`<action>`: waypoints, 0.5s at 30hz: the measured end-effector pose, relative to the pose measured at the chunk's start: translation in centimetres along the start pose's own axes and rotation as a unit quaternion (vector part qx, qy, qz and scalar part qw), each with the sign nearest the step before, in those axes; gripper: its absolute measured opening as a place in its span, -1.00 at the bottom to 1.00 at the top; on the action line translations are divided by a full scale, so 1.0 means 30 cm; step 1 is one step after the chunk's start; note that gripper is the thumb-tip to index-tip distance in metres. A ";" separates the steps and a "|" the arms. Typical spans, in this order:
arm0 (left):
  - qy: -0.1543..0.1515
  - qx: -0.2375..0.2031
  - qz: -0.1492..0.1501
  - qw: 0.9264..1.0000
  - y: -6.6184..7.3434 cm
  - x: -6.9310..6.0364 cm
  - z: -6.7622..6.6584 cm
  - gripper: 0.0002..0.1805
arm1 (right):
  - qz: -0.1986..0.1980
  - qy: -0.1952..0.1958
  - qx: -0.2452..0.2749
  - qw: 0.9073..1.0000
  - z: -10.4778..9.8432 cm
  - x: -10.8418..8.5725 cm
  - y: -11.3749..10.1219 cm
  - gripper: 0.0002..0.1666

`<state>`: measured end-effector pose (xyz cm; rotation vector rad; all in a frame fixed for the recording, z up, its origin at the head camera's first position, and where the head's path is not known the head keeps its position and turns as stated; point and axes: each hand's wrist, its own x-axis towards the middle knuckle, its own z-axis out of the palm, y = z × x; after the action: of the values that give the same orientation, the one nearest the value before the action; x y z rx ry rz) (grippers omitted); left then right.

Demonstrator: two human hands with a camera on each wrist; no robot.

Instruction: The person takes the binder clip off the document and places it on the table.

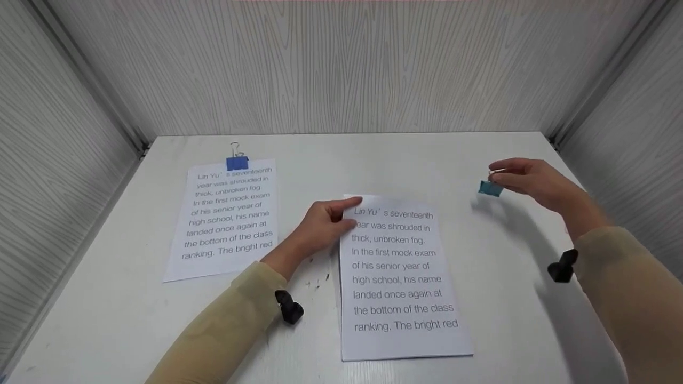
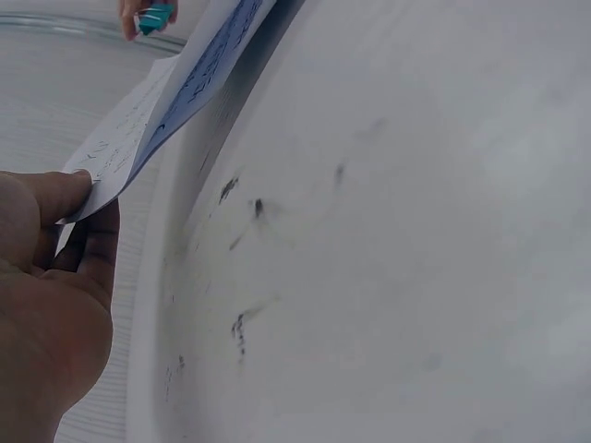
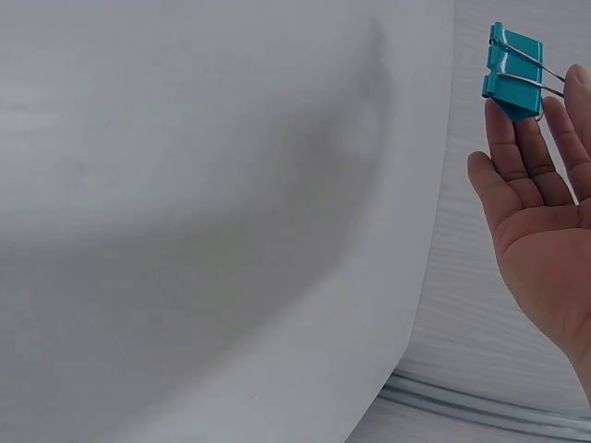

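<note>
A stack of printed paper sheets (image 1: pixel 397 277) lies on the table in front of me. My left hand (image 1: pixel 328 224) pinches its upper left edge between thumb and fingers; in the left wrist view the paper (image 2: pixel 115 152) is lifted and bends there. To the right of the stack, my right hand (image 1: pixel 536 181) holds a teal binder clip (image 1: pixel 490 188) by its wire handles above the table. The right wrist view shows the binder clip (image 3: pixel 517 69) with its handles between thumb and fingers, clamping nothing.
At the left lies another printed sheet or stack (image 1: pixel 224 224), with a blue binder clip (image 1: pixel 237 162) on its top edge. Small dark marks (image 1: pixel 318 282) spot the white table (image 1: pixel 507 320). Pale wood-grain panels (image 1: pixel 341 64) enclose the table at back and sides.
</note>
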<state>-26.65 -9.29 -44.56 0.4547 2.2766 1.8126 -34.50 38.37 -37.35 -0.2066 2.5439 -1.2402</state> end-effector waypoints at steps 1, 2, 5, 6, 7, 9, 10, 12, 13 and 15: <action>0.001 -0.001 -0.001 1.000 -0.001 0.000 0.001 -0.42 | 0.000 0.002 0.004 1.000 -0.010 -0.009 0.016 -0.25; 0.002 0.000 -0.003 1.000 -0.002 -0.001 0.001 -0.42 | 0.002 0.007 0.005 1.000 -0.020 -0.017 0.033 -0.25; 0.003 0.004 -0.005 1.000 -0.006 -0.001 0.002 -0.41 | 0.008 0.018 0.015 1.000 -0.043 -0.035 0.082 -0.24; 0.003 0.005 -0.005 1.000 -0.007 -0.001 0.003 -0.42 | 0.011 0.021 0.019 1.000 -0.049 -0.040 0.098 -0.23; 0.002 0.006 -0.003 1.000 -0.008 -0.001 0.003 -0.42 | 0.014 0.024 0.021 0.999 -0.055 -0.045 0.113 -0.22; 0.000 0.005 -0.002 1.000 -0.010 -0.002 0.003 -0.42 | 0.020 0.028 0.023 0.999 -0.065 -0.054 0.141 -0.19; -0.001 0.004 -0.001 1.000 -0.011 -0.002 0.003 -0.43 | 0.022 0.030 0.024 0.999 -0.068 -0.058 0.154 -0.19; -0.002 0.000 0.001 1.000 -0.014 -0.001 0.002 -0.43 | 0.027 0.033 0.017 0.999 -0.075 -0.065 0.179 -0.17; -0.002 -0.003 0.001 1.000 -0.016 -0.001 0.002 -0.43 | 0.029 0.036 0.016 0.999 -0.077 -0.068 0.191 -0.17; -0.003 -0.006 0.002 1.000 -0.020 0.001 0.001 -0.43 | 0.035 0.039 0.009 0.999 -0.082 -0.072 0.212 -0.16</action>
<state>-26.74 -9.36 -45.15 0.4612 2.2611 1.8228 -33.25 44.69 -40.48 -0.0661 2.5814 -1.2673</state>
